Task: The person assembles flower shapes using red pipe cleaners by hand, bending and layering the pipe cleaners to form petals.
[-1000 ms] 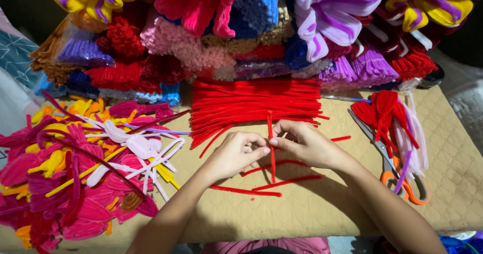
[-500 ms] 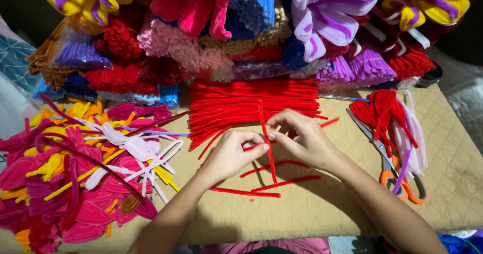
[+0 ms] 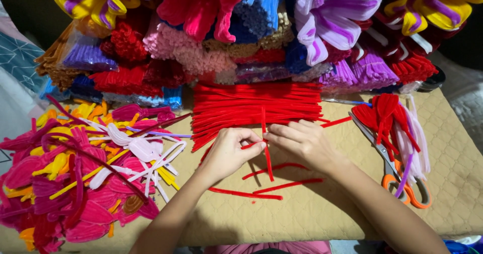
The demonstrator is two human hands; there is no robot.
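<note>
Fingertips of the left hand and right hand meet and pinch a fuzzy red stem, a thin pipe cleaner held roughly upright over the mat; its upper end overlaps the red pile. Exactly how the stem is gripped or twisted between the fingertips is hard to make out. Loose red pieces lie flat on the quilted tan mat below the hands. Right, orange-handled scissors lie partly under a red, white and purple tuft. Left, a heap of pink, yellow and white petals is cut off by the edge. Behind, bundled chenille stems and flowers run out of view.
</note>
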